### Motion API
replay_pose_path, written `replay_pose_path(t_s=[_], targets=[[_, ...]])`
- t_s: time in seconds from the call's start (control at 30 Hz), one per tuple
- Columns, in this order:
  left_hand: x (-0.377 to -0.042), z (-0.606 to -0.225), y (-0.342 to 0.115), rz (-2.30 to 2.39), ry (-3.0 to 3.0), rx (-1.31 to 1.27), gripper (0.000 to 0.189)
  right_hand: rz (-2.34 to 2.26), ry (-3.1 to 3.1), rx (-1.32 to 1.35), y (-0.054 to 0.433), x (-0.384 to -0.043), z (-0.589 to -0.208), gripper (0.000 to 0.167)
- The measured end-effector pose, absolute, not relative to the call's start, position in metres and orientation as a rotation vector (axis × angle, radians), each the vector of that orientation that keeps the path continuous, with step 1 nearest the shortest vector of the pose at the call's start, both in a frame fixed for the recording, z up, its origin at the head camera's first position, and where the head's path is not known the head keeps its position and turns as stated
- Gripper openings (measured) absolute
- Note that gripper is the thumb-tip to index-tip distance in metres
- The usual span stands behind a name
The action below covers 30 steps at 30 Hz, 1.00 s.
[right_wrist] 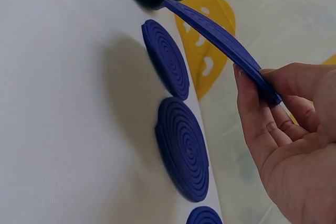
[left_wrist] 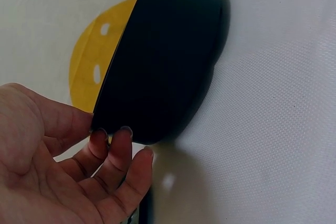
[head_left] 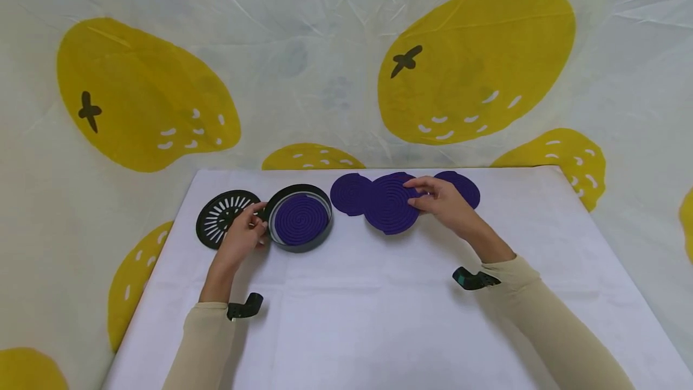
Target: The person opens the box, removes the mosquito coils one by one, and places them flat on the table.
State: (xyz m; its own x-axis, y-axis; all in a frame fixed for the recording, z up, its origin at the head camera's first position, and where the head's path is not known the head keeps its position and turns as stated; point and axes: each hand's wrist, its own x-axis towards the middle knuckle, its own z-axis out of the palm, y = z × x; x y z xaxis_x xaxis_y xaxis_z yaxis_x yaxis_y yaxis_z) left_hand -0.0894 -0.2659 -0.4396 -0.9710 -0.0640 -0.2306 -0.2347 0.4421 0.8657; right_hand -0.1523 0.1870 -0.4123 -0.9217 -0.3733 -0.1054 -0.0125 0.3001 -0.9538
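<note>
My right hand (head_left: 441,203) pinches the edge of a purple spiral-grooved coaster (head_left: 388,206) between thumb and fingers. In the right wrist view this coaster (right_wrist: 220,38) is tilted and raised above the table. My left hand (head_left: 245,235) holds the left side of a round black container (head_left: 300,247), thumb at its rim and fingertips by its outer wall (left_wrist: 163,61). Inside the container lies another purple coaster (head_left: 300,219). More coasters lie flat: one at the left (head_left: 349,194), one at the right (head_left: 460,188), and one between (right_wrist: 184,150), largely hidden in the head view.
A black round disc with radial slots (head_left: 208,221) lies left of the container, partly behind my left hand. White cloth covers the table (head_left: 346,318). A lemon-print curtain (head_left: 314,77) hangs along the back edge.
</note>
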Motion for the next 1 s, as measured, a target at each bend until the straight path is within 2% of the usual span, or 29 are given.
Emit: replay_pose_path(t_s=[0.43,1.0], targets=[[-0.091,-0.439,-0.267,1.55,2.512,-0.269,0.053,-1.772,2.211,-0.308,0.218,-0.149,-0.419,0.038],[-0.09,-0.438,-0.265,1.55,2.501,-0.273,0.054,-1.828,2.258,-0.239,0.251,-0.149,-0.424,0.044]])
